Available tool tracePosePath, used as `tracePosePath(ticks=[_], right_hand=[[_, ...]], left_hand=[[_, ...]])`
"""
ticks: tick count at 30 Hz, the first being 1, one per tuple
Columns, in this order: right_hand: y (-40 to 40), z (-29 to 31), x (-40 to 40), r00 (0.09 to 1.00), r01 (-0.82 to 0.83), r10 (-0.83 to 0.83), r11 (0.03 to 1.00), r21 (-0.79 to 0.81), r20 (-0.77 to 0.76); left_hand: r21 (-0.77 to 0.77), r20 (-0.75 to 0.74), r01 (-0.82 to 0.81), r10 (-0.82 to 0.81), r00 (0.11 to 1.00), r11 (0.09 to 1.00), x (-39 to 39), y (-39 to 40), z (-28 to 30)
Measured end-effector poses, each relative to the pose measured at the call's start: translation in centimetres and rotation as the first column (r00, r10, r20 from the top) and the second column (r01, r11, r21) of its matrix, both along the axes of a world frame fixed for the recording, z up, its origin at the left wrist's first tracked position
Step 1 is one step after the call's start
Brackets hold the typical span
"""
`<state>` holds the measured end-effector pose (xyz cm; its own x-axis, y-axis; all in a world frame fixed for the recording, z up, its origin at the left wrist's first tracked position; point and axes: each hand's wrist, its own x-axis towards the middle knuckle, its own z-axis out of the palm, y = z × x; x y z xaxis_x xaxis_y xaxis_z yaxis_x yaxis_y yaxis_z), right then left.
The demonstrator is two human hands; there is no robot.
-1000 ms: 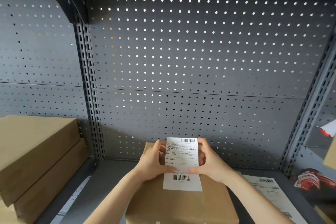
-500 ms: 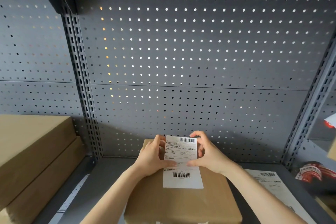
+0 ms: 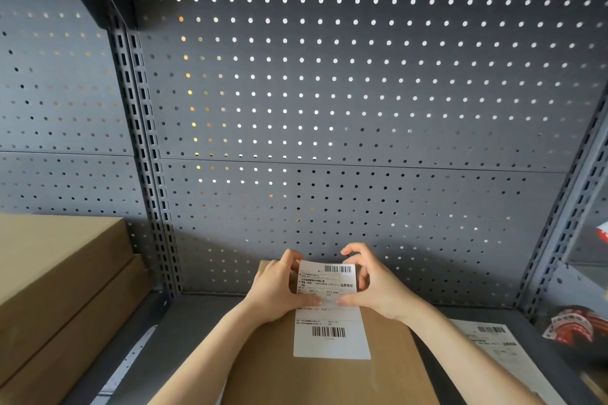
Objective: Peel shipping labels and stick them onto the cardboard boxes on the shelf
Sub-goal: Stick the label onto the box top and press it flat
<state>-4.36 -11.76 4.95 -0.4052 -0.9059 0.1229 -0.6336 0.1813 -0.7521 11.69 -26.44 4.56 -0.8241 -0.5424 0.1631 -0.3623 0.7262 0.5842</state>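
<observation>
Shipping label (image 3: 330, 322) lies with its near half flat on the cardboard box (image 3: 329, 378) on the shelf (image 3: 197, 316). Left hand (image 3: 279, 289) and right hand (image 3: 375, 286) pinch its side edges, thumbs pressing mid-label, far end raised. Risk: uneven pressure traps a crease or skews it. Box's near edge is cut off; print is too small to read. Pegboard (image 3: 329, 92) stands behind.

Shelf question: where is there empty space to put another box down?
Bare shelf floor lies between the stacked boxes on the left and the middle box under both hands. The right is crowded: a label sheet and red-and-white packets.
</observation>
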Motion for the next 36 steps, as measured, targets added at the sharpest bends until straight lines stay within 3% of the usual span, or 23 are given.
tracePosePath(ticks=[5,10,19,24,29,36], right_hand=[[-0.7,0.0,-0.2,0.999,0.035,-0.035,0.999,-0.011,-0.031],[-1.2,-0.1,-0.2,0.994,0.056,-0.057,0.998,-0.011,-0.092],[-2.4,-0.8,-0.4,0.957,0.213,-0.223,0.974,-0.072,-0.186],[-2.3,-0.9,-0.4,0.880,0.381,-0.390,0.920,-0.088,-0.272],[-2.3,-0.7,0.1,0.730,0.536,-0.488,0.843,-0.042,-0.478],[-3.3,-0.4,2.9,0.676,0.617,-0.490,0.785,0.059,-0.550]], left_hand=[[-0.038,0.032,-0.020,0.021,0.999,0.999,-0.7,-0.5,-0.2],[-0.192,0.063,-0.093,0.107,0.992,0.977,-1.6,-1.3,-0.8],[-0.315,0.074,-0.166,0.198,0.977,0.934,-2.6,-1.2,-0.8],[-0.326,0.045,-0.231,0.259,0.965,0.917,-2.4,-1.2,-1.0],[-0.347,-0.022,-0.306,0.318,0.948,0.887,-2.3,-0.5,-0.6],[-0.292,0.107,-0.406,0.452,0.886,0.866,-3.7,1.9,0.0]])
